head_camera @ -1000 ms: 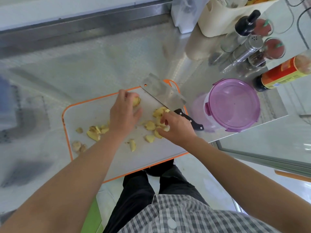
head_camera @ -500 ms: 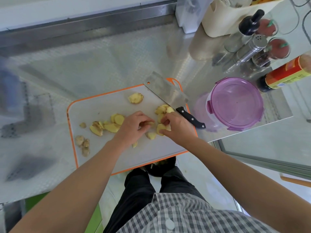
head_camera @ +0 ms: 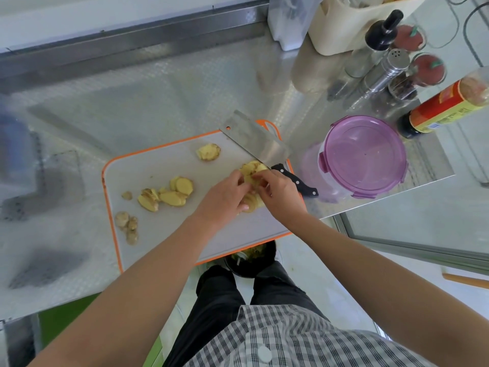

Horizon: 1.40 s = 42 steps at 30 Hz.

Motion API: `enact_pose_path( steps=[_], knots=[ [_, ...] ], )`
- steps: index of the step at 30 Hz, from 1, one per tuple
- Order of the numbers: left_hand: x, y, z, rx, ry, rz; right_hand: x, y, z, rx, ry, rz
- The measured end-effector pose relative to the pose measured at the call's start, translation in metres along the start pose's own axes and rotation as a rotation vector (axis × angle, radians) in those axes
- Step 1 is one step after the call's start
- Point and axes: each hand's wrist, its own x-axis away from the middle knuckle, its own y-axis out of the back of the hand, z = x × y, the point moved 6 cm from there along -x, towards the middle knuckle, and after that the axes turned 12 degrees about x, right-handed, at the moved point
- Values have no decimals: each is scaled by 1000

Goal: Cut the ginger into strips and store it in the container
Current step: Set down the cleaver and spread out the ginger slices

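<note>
A white cutting board with an orange rim (head_camera: 164,160) lies on the steel counter. Both hands meet over a stack of ginger slices (head_camera: 251,169) at the board's right side: my left hand (head_camera: 225,197) and my right hand (head_camera: 277,190) pinch the slices together between their fingertips. More slices (head_camera: 172,193) lie in the board's middle, one lone slice (head_camera: 208,151) sits near the far edge, and peel scraps (head_camera: 127,223) lie at the left. A cleaver (head_camera: 255,140) with a black handle rests flat across the board's far right corner. The container with the purple lid (head_camera: 365,154) stands just right of the board.
Seasoning jars, a steel shaker (head_camera: 389,67) and a sauce bottle (head_camera: 444,107) crowd the counter's far right. A cream tub (head_camera: 344,27) stands at the back. The counter's front edge runs just past the board. A dark bin (head_camera: 251,258) sits on the floor below.
My left hand left the ginger piece near the far edge and came right to join my right hand. Together they have gathered loose slices into one stack beside the cleaver.
</note>
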Motion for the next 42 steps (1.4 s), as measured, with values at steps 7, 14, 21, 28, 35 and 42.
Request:
enact_pose_path(
  steps=[7,14,21,28,35,42],
  knots=[
    [-4,20,15,282,96,-173,-7,6,-6,-3,-40,-67],
    [-25,14,1,54,2,-91,0,1,-15,-237,-182,-12],
    [-19,14,3,85,-40,-85,-3,2,-9,-383,-146,56],
    [8,22,9,127,-64,-205,-2,-4,11,-236,89,135],
    [38,10,26,170,-9,-256,-1,-13,26,-68,223,130],
    [44,10,37,239,124,-320,-6,-27,44,104,350,225]
  ],
)
